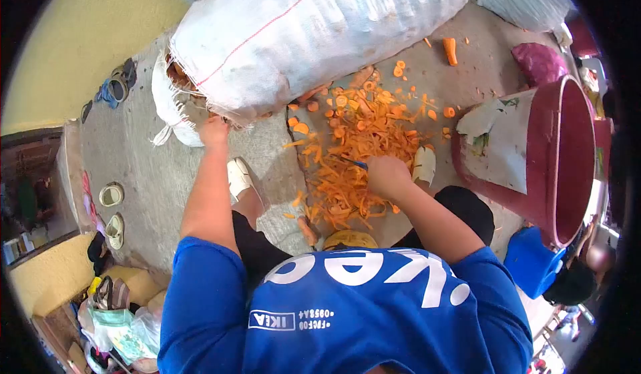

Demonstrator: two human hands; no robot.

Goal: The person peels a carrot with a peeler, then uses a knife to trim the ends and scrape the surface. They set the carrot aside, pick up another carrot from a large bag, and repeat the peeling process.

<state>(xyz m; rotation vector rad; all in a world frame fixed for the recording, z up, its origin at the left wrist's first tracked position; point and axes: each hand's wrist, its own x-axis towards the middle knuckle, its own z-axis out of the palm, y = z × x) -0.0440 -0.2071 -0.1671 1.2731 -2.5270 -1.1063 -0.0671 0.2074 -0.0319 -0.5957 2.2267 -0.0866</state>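
My left hand [214, 132] reaches to the torn mouth of a big white woven sack [287, 47]; its fingertips are hidden at the frayed edge. Orange-brown carrots [177, 75] show through the sack's opening. Closed around a thin blue-handled tool [359, 164], my right hand [389, 176] hovers over a heap of carrot peels [337, 187]. The tool's narrow dark end points left, over the peels. Round carrot slices [300, 128] lie scattered among the shavings. Near my legs, a carrot [308, 231] rests on the concrete floor.
A large maroon bin [557, 154] lies tipped at the right, beside a blue container [531, 257]. Farther off are a carrot piece [450, 52], a pink bag [539, 64] and another pale sack [524, 0]. Shoes [111, 195] sit along the left side, with cluttered bags [123, 330] lower left.
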